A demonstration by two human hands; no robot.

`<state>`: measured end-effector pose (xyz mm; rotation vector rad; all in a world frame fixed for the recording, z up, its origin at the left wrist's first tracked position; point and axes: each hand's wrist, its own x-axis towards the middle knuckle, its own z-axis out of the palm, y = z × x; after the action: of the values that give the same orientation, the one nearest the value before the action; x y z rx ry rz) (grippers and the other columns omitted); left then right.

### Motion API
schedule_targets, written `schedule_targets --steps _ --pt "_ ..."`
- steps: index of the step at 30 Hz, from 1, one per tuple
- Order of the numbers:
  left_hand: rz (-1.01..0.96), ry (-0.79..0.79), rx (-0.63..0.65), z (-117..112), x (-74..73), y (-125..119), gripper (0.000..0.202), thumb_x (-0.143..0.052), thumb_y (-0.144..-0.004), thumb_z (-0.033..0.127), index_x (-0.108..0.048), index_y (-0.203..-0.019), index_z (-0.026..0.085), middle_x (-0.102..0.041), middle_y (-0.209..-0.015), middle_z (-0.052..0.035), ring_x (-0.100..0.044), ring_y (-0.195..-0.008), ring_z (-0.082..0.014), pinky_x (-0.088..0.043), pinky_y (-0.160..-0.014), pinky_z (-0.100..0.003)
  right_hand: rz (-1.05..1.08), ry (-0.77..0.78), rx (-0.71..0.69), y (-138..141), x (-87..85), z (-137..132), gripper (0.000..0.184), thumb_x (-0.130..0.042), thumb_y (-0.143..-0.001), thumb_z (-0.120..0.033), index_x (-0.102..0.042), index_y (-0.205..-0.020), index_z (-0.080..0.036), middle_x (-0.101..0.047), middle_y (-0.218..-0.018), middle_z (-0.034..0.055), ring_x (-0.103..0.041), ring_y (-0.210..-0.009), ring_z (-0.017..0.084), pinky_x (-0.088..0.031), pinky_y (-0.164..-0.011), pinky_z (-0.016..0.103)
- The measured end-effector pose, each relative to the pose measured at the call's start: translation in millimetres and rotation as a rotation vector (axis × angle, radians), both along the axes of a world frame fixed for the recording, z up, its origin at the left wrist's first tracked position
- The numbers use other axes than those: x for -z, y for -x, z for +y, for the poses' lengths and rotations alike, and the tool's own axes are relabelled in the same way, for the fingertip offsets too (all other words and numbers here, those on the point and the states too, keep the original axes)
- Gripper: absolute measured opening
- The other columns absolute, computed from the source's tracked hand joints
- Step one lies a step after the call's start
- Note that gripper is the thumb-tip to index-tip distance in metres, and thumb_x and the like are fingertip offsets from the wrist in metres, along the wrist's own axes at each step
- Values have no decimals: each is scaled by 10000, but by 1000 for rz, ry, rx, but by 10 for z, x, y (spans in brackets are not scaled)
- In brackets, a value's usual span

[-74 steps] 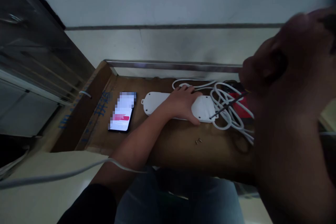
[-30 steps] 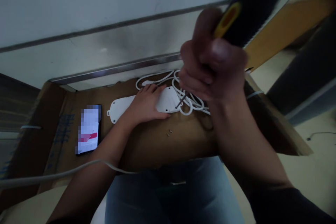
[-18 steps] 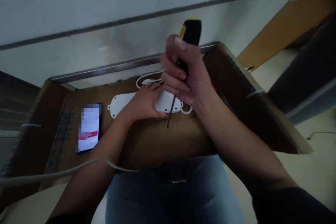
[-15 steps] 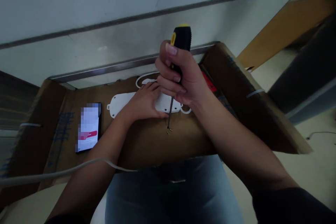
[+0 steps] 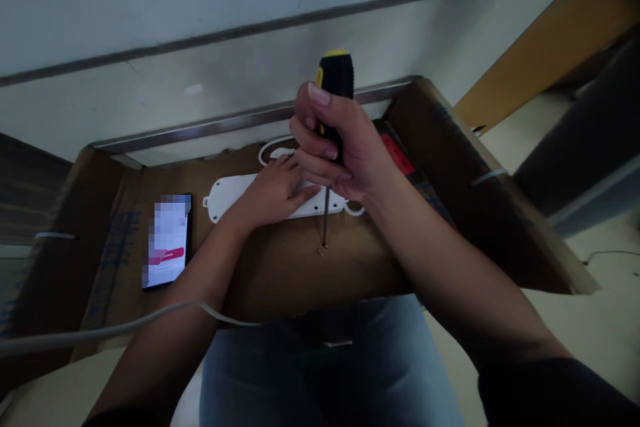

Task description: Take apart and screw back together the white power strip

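My right hand (image 5: 345,137) is wrapped round the black and yellow handle of a screwdriver (image 5: 337,77). Its shaft points down, and the tip is at small screws (image 5: 321,251) lying on the cardboard in front of a white power strip (image 5: 235,193). Whether the tip touches a screw I cannot tell. My left hand (image 5: 273,193) lies over the power strip with its fingers stretched out and thumb apart. The strip shows a flat face with several dark screw holes; part of it is hidden under both hands. Behind it a white plug (image 5: 281,153) and its cord show.
A cardboard box (image 5: 280,280) with raised sides holds these things. A phone (image 5: 167,240) with a lit screen lies at its left, a red item (image 5: 399,153) at the right. A pale cable (image 5: 125,327) crosses above my left forearm. A wall (image 5: 225,93) stands behind.
The screwdriver tip has moved slightly right, while its handle has shifted left with my right hand. My left thumb has risen from the strip's near edge onto its face.
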<state>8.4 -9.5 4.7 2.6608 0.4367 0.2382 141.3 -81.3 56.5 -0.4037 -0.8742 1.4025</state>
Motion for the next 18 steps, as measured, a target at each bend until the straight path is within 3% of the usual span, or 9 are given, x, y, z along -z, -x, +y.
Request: schedule_targets --steps 5,8,12,15,18 --pt "17 -59 -29 8 49 -3 485 -419 -1051 521 -681 -1258 170 -692 -1335 -142 -601 -1287 -323 -454 -1163 -521 -53 38 89 -33 -61 -14 580 -585 -923 -717 -303 -738 -245 -222 -472 -140 -61 -329 19 -13 -314 204" --pt "8 -87 -40 16 73 -1 527 -430 -1046 518 -610 -1390 160 -649 -1411 -160 -577 -1332 -329 -444 -1179 -524 -47 21 95 -78 -138 -58 546 -655 -917 -640 -333 -738 -236 -200 -480 -139 -40 -339 18 17 -312 196" --pt "7 -56 -59 19 64 1 555 -474 -1028 481 -546 -1476 161 -629 -1444 -157 -559 -1364 -331 -427 -1199 -522 -35 3 57 -277 -188 -57 452 -609 -1000 -522 -370 -755 -227 -204 -518 -128 -92 -347 10 -61 -310 156" --pt "-69 21 -53 26 39 15 479 -518 -984 361 -566 -1424 178 -643 -1405 -134 -576 -1330 -299 -442 -1188 -498 11 -28 105 -481 -167 -6 435 -385 -1086 -516 -342 -759 -233 -177 -545 -121 -110 -344 4 -89 -305 138" --pt "-182 118 -38 43 17 38 322 -490 -900 187 -659 -1173 207 -671 -1308 -90 -609 -1274 -233 -478 -1154 -437 108 -47 129 -649 -135 34 397 -261 -1084 -467 -309 -755 -250 -189 -563 -124 -149 -349 12 -127 -305 149"
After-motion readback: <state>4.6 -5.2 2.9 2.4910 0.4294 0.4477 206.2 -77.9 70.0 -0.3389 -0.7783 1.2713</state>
